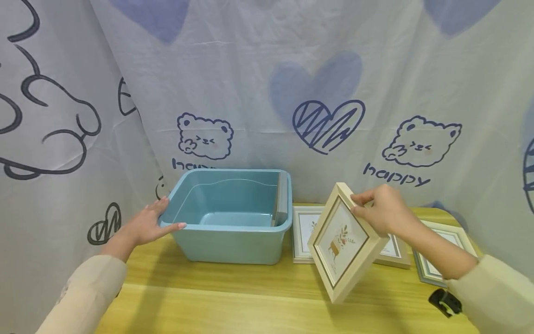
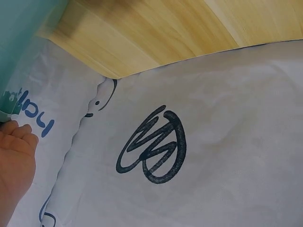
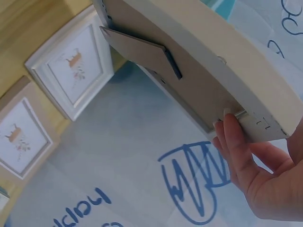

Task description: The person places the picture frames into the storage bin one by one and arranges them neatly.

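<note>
A light-blue plastic tub (image 1: 229, 246) stands on the table. My left hand (image 1: 143, 225) holds its front left corner, thumb over the front rim and fingers at the outer left side. In the left wrist view the fingers of that hand (image 2: 16, 146) bend up against the rim's underside. My right hand (image 1: 381, 208) grips a cream picture frame (image 1: 340, 243) by its upper right edge, raised and tilted above the table. Its print shows a deer with flowers. The right wrist view shows the frame's brown back with a stand leg (image 3: 137, 49). Another frame (image 1: 282, 199) stands upright inside the tub's right end.
Behind the held frame lie a white frame (image 1: 302, 227) and a beige frame (image 1: 396, 255), both partly hidden. A pale green-grey frame (image 1: 434, 273) lies farther right, partly behind the forearm. A printed curtain (image 1: 250, 93) hangs behind the wooden table (image 1: 233, 297).
</note>
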Demonstrator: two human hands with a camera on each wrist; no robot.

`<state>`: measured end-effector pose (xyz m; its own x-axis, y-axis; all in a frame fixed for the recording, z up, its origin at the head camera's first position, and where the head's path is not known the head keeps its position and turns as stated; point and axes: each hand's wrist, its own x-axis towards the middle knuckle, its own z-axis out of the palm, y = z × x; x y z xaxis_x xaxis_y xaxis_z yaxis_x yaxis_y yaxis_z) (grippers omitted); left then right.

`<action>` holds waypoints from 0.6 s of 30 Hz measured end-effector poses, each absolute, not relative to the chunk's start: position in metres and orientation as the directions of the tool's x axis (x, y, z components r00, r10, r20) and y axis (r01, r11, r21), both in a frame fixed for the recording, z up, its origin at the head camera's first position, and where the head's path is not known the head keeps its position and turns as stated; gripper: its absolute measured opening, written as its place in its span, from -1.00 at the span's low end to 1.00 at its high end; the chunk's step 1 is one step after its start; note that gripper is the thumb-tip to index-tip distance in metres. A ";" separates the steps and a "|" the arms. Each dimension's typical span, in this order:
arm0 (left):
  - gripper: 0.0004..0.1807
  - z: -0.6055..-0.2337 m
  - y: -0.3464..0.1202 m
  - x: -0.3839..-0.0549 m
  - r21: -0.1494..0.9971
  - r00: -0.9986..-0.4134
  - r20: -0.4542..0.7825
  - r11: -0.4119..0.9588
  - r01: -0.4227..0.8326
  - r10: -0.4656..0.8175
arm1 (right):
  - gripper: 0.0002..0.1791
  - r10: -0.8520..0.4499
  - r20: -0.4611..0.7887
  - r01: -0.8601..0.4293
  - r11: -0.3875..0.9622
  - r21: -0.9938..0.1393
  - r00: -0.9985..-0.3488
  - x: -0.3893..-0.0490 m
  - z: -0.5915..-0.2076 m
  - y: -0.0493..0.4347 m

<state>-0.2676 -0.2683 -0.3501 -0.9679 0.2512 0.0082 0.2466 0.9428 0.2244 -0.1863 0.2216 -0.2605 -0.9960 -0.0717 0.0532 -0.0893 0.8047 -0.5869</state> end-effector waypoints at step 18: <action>0.11 -0.343 -0.266 -0.271 0.239 -0.969 -0.015 0.942 0.238 0.248 | -0.60 -0.053 0.033 -0.062 0.840 -0.539 -0.998 -0.208 -0.197 0.220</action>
